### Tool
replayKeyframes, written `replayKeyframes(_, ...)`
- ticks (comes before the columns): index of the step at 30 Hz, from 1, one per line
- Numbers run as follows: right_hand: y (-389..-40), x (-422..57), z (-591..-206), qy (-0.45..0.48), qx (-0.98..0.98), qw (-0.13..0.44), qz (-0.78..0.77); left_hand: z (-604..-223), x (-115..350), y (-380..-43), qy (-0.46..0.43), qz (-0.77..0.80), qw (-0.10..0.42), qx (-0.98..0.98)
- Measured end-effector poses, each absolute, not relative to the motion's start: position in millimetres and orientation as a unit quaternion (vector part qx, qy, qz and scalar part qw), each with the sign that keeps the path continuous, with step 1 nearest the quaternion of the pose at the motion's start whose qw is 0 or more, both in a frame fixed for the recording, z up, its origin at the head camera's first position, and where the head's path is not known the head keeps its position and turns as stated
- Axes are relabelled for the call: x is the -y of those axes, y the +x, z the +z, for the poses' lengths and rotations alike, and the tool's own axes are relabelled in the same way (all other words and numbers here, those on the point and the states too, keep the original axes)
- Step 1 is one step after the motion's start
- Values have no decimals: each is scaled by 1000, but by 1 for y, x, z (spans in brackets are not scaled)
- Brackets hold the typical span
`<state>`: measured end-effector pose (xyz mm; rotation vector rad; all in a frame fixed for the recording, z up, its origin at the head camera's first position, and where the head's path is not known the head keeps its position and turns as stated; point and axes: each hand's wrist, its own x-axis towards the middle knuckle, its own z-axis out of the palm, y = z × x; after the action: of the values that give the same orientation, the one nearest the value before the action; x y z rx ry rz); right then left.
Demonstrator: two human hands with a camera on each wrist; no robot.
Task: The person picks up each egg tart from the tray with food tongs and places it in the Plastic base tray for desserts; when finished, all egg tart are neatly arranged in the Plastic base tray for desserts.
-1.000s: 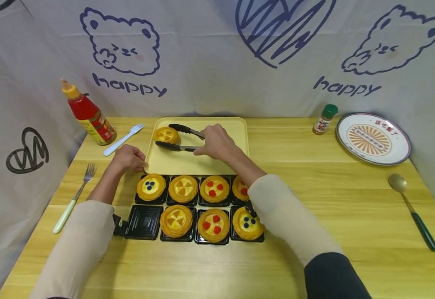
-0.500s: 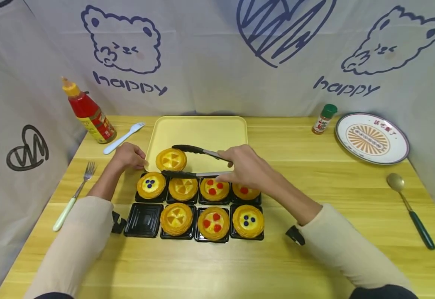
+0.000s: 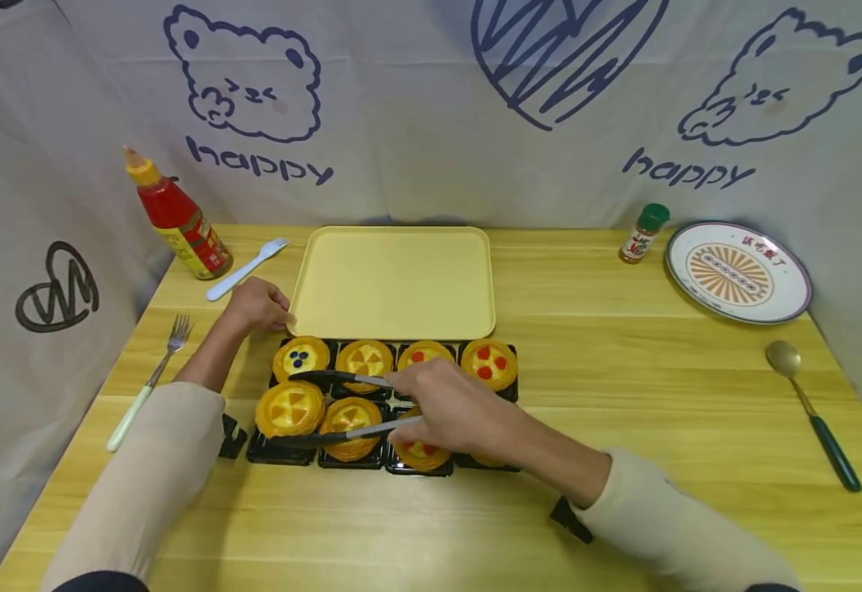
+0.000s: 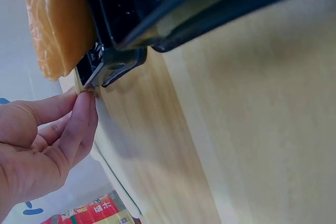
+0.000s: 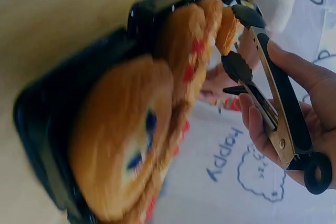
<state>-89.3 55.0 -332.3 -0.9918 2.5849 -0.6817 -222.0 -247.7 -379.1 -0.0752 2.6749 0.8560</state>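
Note:
My right hand [image 3: 461, 403] holds black-tipped metal tongs [image 5: 282, 95]. Between the tong tips is an egg tart [image 3: 290, 409] topped with yellow wedges, at the front-left black plastic tray [image 3: 280, 455]; whether it touches the bottom I cannot tell. At the near left corner of the yellow tray [image 3: 394, 279], my left hand [image 3: 256, 304] pinches the rim between thumb and fingers, as the left wrist view shows. Other tarts sit in black trays in two rows, including a blue-dotted tart [image 3: 301, 359] and a red-dotted tart [image 3: 488, 365]. My right hand and the tongs partly cover some of them.
On the left are a red sauce bottle [image 3: 183, 222], a pale blue plastic fork [image 3: 247, 270] and a metal fork [image 3: 151, 382]. Over on the right stand a green-capped shaker [image 3: 644, 233], a patterned plate [image 3: 779, 300] and a green-handled spoon [image 3: 823, 432]. Cloth hangs behind.
My right hand has carried the wedge-topped tart in the tongs from the yellow tray toward me, to the front-left black tray. The left hand has stayed at the yellow tray's corner.

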Motion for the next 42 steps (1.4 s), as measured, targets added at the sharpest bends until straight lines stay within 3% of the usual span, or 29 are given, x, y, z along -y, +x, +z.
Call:
replayKeyframes(11,-80,-33,-347,-363,-907,114,-178,-380,245,-221,-17,277,159,-948)
replayKeyframes(20,-78,-44,-340,-352,-912,119,-175,-381,244,-222,-19,284,159,-945)
replayKeyframes(30,-76,-108,-328,-286,-920,127,-236,-381,244,-221,-22,288,158,-944)
replayKeyframes(42,-78,-204,-364,-109,-962,21,-251,-380,247,-221,-16,272,153,-950)
